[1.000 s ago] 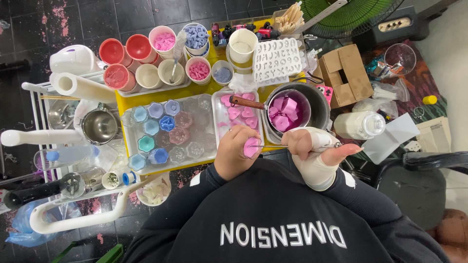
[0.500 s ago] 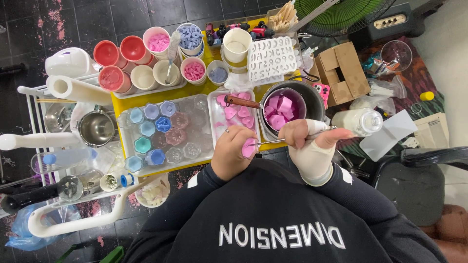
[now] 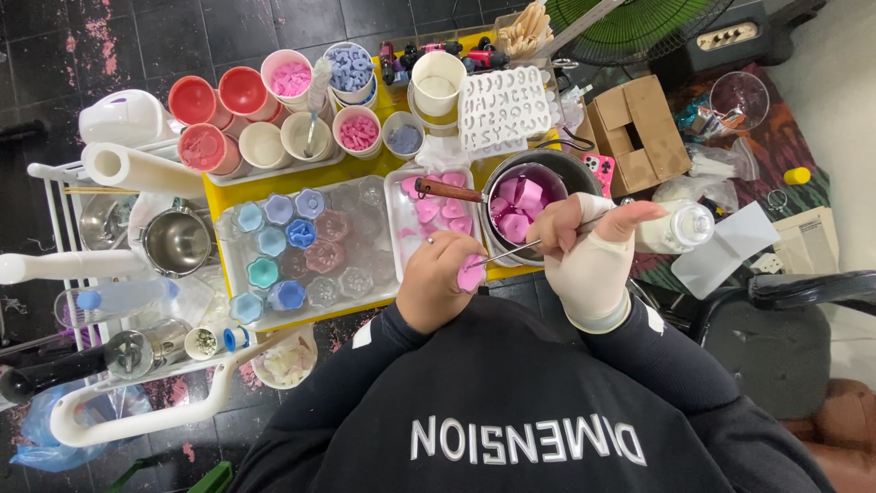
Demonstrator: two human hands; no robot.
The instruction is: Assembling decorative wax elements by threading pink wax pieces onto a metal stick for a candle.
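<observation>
Crowding the yellow table [image 3: 301, 183]: clear tray [image 3: 239, 315] of blue, teal and dark pink flower-shaped pieces at left; smaller tray [image 3: 399, 233] of pink hearts at centre; metal pot [image 3: 584, 183] of pink-purple chunks at right, wooden handle [image 3: 447, 191] lying across the small tray. Farther back: red and cream cups [image 3: 217, 96], white letter mould [image 3: 504, 110], bundle of wooden sticks [image 3: 527, 32]. Paper roll [image 3: 137, 167] and steel cup [image 3: 181, 241] off the table at left; cardboard box [image 3: 639, 132] and white plastic bottle [image 3: 680, 228] at right. Left hand [image 3: 438, 278] curled shut around pink heart piece [image 3: 471, 272], held at the near table edge, just near of the small tray; fingers wrapped over most of it, only the right part visible. Right hand [image 3: 589, 256], in a pale glove, closed on thin metal tool [image 3: 520, 248], thumb extended toward the bottle; tool tip touching the heart. Gloved hand covering the pot's near right rim and partly hiding the bottle. Versus half a second earlier: tool tilted more steeply, handle end raised farther from the body; right hand shifted slightly far and now overlapping the pot; heart and left hand nearly unchanged.
</observation>
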